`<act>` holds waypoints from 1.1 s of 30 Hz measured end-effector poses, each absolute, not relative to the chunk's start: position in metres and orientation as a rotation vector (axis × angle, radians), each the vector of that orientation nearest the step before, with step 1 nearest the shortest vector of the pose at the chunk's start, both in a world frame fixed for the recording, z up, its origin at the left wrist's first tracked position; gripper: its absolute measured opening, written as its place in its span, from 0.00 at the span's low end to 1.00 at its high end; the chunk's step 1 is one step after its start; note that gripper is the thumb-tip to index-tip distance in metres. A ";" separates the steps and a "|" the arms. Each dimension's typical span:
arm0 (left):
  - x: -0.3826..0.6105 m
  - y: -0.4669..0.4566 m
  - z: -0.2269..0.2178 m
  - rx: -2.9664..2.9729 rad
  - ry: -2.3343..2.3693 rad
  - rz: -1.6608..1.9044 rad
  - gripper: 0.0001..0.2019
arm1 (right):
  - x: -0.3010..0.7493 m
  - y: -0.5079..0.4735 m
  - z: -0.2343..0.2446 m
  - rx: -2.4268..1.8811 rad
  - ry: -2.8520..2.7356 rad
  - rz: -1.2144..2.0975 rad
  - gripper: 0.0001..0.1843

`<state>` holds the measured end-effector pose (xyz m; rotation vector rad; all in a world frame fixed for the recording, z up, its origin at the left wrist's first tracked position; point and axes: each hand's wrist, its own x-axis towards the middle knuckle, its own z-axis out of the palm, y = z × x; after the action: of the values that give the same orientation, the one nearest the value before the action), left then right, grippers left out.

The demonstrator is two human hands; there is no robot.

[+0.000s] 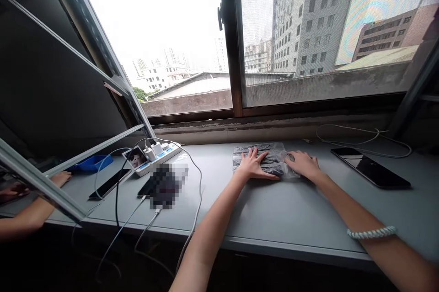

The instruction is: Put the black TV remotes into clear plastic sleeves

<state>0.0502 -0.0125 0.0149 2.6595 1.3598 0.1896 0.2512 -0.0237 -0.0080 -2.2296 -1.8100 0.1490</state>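
Note:
A clear plastic bag (278, 148) with dark, folded-looking contents lies flat on the grey table (267, 214); what the contents are I cannot make out. My left hand (253, 165) rests on top of it, fingers spread wide, pressing on the dark part. At the bag's right end, my right hand (303, 164) has its fingers bent in around the loose plastic. Its fingertips are partly hidden. On that wrist sits a pale coiled band (372, 233).
To the right lie a black tablet (380, 171) and a white cable (363, 149). Leftward are a power strip (157, 158) with chargers, cables, a dark phone (111, 182) and a blue tray (92, 164). Behind a metal frame (99, 150) shows another person's arm (34, 214). A window (236, 54) stands behind.

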 end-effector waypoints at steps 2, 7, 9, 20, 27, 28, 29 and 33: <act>0.051 -0.012 0.015 2.652 1.409 0.183 0.53 | 0.252 -0.024 -0.008 -2.219 -1.793 0.153 0.24; 0.053 -0.013 0.017 2.565 1.581 0.164 0.55 | 0.254 -0.027 -0.009 -2.180 -1.769 0.173 0.23; 0.053 -0.014 0.019 2.502 1.685 0.148 0.54 | 0.254 -0.028 -0.008 -2.163 -1.771 0.177 0.23; 0.020 -0.009 0.025 1.971 2.414 0.179 0.49 | 0.254 -0.032 -0.007 -2.163 -1.816 0.212 0.23; -0.010 0.001 0.027 1.807 2.517 0.224 0.48 | 0.251 -0.036 -0.003 -2.179 -1.850 0.213 0.23; -0.013 0.002 0.029 1.788 2.527 0.223 0.48 | 0.250 -0.036 -0.003 -2.176 -1.853 0.207 0.23; -0.015 0.002 0.030 1.775 2.532 0.223 0.48 | 0.250 -0.037 -0.002 -2.175 -1.854 0.201 0.23; -0.022 0.002 0.035 1.723 2.529 0.206 0.49 | 0.248 -0.037 0.000 -2.171 -1.849 0.197 0.22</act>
<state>-0.0219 0.0024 0.0348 1.7231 2.5292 0.2063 0.2482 -0.0367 -0.0004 -2.1706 -1.8488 0.1969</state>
